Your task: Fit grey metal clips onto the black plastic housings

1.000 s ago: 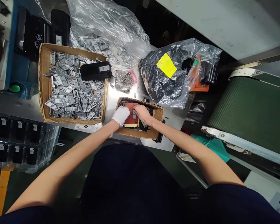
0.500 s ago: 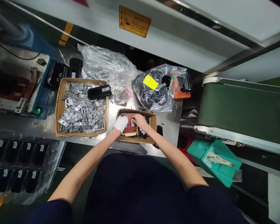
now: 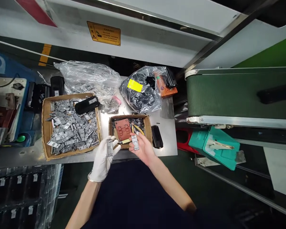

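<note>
My left hand (image 3: 102, 160), in a white glove, holds a small grey rectangular clip (image 3: 110, 147) between thumb and fingers. My bare right hand (image 3: 144, 149) holds a similar light-grey clip (image 3: 134, 142), face up. Both hands are raised at the near side of a small cardboard box (image 3: 146, 122). Inside that box lies a reddish-brown fixture block (image 3: 123, 129) with slots, beside yellow-handled pliers (image 3: 138, 128) and loose dark parts. To the left, a larger cardboard box (image 3: 45, 127) is heaped with grey clips (image 3: 72, 124), and a black case (image 3: 87, 105) rests on its right rim.
Clear plastic bags (image 3: 90, 74) and a bag of black parts (image 3: 143, 98) sit behind the boxes. A blue machine (image 3: 35, 124) stands left. On the right are a green conveyor (image 3: 224, 95) carrying a black item and a teal bin (image 3: 202, 143). Trays of black cases (image 3: 19, 194) lie lower left.
Both hands have lifted away from the brown fixture block toward me, each now with a grey clip. The fixture's top is uncovered. My view has shifted, and a black item shows on the conveyor.
</note>
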Demonstrator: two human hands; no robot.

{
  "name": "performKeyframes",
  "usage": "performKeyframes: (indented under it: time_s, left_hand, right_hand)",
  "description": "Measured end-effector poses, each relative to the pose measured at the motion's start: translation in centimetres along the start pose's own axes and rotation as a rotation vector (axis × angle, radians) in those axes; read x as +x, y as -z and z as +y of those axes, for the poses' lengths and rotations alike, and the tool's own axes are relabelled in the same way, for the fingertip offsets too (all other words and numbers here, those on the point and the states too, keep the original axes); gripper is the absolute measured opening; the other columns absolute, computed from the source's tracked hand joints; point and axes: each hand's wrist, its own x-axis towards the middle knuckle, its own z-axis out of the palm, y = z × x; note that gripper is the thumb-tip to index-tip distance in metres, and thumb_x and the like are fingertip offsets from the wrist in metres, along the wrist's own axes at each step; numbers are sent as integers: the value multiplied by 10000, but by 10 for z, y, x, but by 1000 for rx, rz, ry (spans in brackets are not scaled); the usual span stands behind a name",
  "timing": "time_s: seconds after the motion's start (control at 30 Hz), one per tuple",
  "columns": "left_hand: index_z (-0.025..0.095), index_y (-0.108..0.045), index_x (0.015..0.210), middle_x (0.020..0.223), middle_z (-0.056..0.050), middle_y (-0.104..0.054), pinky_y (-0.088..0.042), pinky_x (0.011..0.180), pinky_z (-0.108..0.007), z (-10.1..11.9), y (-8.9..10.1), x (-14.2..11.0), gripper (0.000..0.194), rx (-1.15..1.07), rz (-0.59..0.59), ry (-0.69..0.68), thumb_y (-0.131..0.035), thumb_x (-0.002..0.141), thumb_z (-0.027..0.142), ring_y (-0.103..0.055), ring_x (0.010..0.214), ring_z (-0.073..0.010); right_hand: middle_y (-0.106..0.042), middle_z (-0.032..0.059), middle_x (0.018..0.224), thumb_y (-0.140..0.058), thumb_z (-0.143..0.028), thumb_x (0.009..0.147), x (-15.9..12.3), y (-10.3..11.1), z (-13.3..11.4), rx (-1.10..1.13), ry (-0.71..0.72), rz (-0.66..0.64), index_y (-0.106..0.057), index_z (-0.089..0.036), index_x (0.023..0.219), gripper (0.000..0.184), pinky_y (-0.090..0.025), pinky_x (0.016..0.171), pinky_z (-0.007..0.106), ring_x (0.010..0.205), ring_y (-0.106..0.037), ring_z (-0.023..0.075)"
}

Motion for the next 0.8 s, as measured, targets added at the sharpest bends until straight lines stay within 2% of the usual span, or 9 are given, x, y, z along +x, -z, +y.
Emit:
performKeyframes:
  time_s: [0.07,0.13,0.2,0.23,0.37,0.43,0.53,0.67,0.8]
  left_hand:
    - [243,-732,1102,1251,-59,-712,-634,867,-292,2,-1,-7,483,-82,-32,67,-928,687,393,-718,1060,-220]
    - [199,-728,1137,1268,-95,-708,-637,880,-313,7,-2,-12,383,-170,-42,131,-851,781,269,-715,1079,-236]
    - [160,-721,1144,1238,-119,-720,-645,875,-340,16,-4,-15,238,-257,25,227,-621,929,135,-723,1069,-235]
    - [145,-718,1143,1214,-129,-729,-650,867,-358,22,-6,-15,283,-292,70,276,-486,984,106,-728,1058,-233]
    - [90,-686,1169,1198,-176,-719,-669,779,-388,38,-11,-17,521,-321,88,374,-227,1096,323,-744,972,-240]
    - [96,-669,1199,1114,-155,-731,-638,622,-266,40,-13,-19,486,-242,59,341,-288,1095,378,-728,768,-165]
    - [127,-666,1208,732,0,-631,-394,397,-95,38,-18,-24,361,-91,55,221,-575,1017,419,-442,422,-17]
    - [129,-701,1020,563,92,-364,-268,377,-96,41,-24,-30,582,7,41,101,-811,757,637,-260,413,-5]
    - [147,-689,904,552,88,-302,-249,397,-115,51,-29,-38,509,87,57,6,-814,761,619,-225,442,-24]
  right_hand:
    - [-529,-33,755,-813,-382,773,-4,-7,6,-98,62,14,-662,-163,942,315,-237,425,148,500,-342,30]
    - [-478,-46,764,-858,-396,725,-6,-12,11,-198,140,8,-648,-181,974,390,-126,436,159,500,-266,21]
    - [-471,-43,788,-851,-429,702,-7,-16,15,-253,168,2,-626,-199,1008,444,-107,454,172,508,-251,26]
    - [-474,-39,801,-838,-436,696,-8,-17,16,-265,171,3,-614,-204,1018,455,-105,459,177,512,-248,29]
    - [-475,-28,841,-789,-436,693,-8,-20,21,-300,195,23,-585,-215,1071,483,-119,477,194,534,-263,42]
    - [-470,-25,853,-773,-445,713,-10,-21,23,-317,206,16,-576,-226,1094,482,-128,486,201,546,-268,50]
    - [-468,-21,862,-747,-439,767,-15,-24,25,-336,196,-28,-575,-242,1091,417,-137,497,214,560,-271,63]
    - [-472,-11,881,-717,-425,825,-25,-33,22,-337,174,-102,-610,-252,1119,357,-126,505,229,571,-266,73]
    - [-465,5,883,-700,-531,843,-35,-46,16,-287,149,-170,-652,-257,1187,442,-103,498,241,576,-241,87]
